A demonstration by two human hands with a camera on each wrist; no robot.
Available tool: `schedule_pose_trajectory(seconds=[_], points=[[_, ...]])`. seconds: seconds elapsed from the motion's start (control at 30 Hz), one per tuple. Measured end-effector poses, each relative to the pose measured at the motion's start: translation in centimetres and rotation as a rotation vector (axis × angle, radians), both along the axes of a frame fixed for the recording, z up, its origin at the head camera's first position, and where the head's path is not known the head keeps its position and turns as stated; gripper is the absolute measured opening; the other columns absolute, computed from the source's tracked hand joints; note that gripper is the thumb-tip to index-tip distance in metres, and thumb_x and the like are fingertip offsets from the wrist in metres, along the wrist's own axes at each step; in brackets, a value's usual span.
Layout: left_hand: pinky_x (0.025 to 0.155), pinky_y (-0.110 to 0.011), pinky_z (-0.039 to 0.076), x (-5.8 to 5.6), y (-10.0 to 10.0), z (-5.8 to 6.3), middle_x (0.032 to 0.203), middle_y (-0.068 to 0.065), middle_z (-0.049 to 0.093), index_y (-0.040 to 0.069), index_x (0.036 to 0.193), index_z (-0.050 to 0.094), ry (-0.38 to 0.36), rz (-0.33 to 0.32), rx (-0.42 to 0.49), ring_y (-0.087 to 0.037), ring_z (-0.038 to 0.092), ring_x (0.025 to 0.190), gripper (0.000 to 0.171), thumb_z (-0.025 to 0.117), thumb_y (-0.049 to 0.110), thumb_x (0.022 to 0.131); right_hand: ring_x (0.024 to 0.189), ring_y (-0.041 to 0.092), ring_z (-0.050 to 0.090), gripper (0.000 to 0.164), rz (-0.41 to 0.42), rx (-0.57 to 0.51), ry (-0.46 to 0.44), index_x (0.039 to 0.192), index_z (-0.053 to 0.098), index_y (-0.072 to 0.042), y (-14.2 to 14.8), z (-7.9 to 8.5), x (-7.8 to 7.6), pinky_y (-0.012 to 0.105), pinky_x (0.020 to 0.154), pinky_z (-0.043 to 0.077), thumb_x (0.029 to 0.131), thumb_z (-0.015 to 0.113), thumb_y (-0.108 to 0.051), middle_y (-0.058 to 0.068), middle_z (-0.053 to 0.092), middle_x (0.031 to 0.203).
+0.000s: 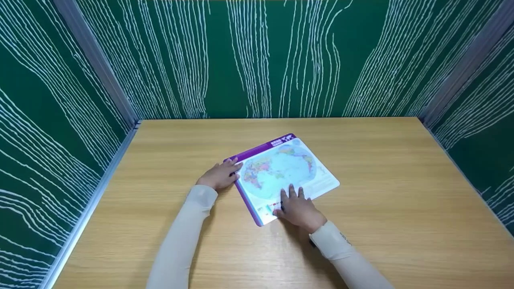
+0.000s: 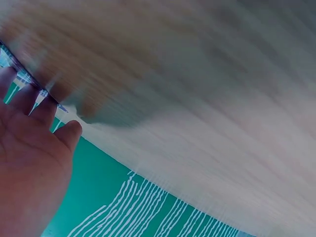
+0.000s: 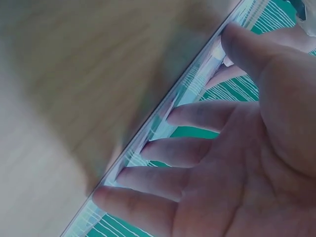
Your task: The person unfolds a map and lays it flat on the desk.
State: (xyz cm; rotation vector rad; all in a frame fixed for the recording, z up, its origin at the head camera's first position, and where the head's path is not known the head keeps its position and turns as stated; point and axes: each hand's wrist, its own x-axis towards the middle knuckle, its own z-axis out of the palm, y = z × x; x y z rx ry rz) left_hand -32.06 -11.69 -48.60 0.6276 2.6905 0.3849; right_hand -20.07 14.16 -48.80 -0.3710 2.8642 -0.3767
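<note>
A flat world map board (image 1: 281, 168) with a purple border and rounded corners lies turned at an angle on the wooden table. My left hand (image 1: 219, 175) rests at its left corner, fingers stretched over the purple edge. On the near edge lies my right hand (image 1: 300, 209), its fingers spread over the map and its thumb out to the left. In the right wrist view, the right hand's fingertips (image 3: 131, 175) touch the glossy map surface, seen nearly edge-on. The left wrist view shows the left hand (image 2: 29, 148) with its fingers at the board's thin edge.
The wooden table (image 1: 401, 180) extends around the board on all sides. Green panels (image 1: 217, 60) with white wavy lines stand at the back and both sides. Grey metal posts (image 1: 96, 60) mark the back corners, and a metal rail (image 1: 92, 204) follows the left edge.
</note>
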Motion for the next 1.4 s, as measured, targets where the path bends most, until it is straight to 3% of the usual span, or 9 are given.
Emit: schedule_pose_trajectory(seconds=[0.33,0.73,0.97,1.4], points=[[0.123,-0.047,0.006,0.2,0.2,0.2,0.162,0.002,0.015,0.028,0.153,0.024,-0.007,0.023,-0.023,-0.021,0.008,0.150,0.052,0.035,0.039,0.103,0.138,0.056,0.023,0.074,-0.014,-0.003,-0.084,0.147,0.033,0.002,0.0,0.5,-0.3,0.070,0.103,0.033,0.094,0.056,-0.044,0.032,0.024,0.153],[0.122,-0.050,0.006,0.6,0.1,0.2,0.162,0.000,0.013,0.028,0.153,0.023,-0.011,0.020,-0.020,-0.024,0.009,0.150,0.052,0.035,0.039,0.104,0.135,0.057,0.028,0.073,0.051,0.017,-0.066,0.146,0.035,0.001,0.8,0.6,-0.7,0.067,0.101,0.038,0.094,0.057,-0.044,0.031,0.027,0.152],[0.122,-0.052,0.006,1.1,0.2,0.5,0.162,-0.004,0.012,0.023,0.153,0.025,-0.021,0.022,0.006,-0.028,0.007,0.150,0.052,0.037,0.035,0.103,0.128,0.061,0.035,0.073,0.115,0.014,0.009,0.142,0.040,0.006,1.5,0.7,-0.8,0.066,0.092,0.045,0.091,0.061,-0.042,0.037,0.034,0.145],[0.121,-0.053,0.010,1.6,0.4,0.3,0.161,-0.005,0.015,0.020,0.153,0.027,0.015,0.022,-0.018,-0.028,0.012,0.149,0.052,0.038,0.034,0.103,0.132,0.059,0.031,0.072,0.109,-0.005,-0.021,0.143,0.040,0.004,2.0,0.8,-1.1,0.065,0.100,0.040,0.091,0.062,-0.041,0.034,0.031,0.148]])
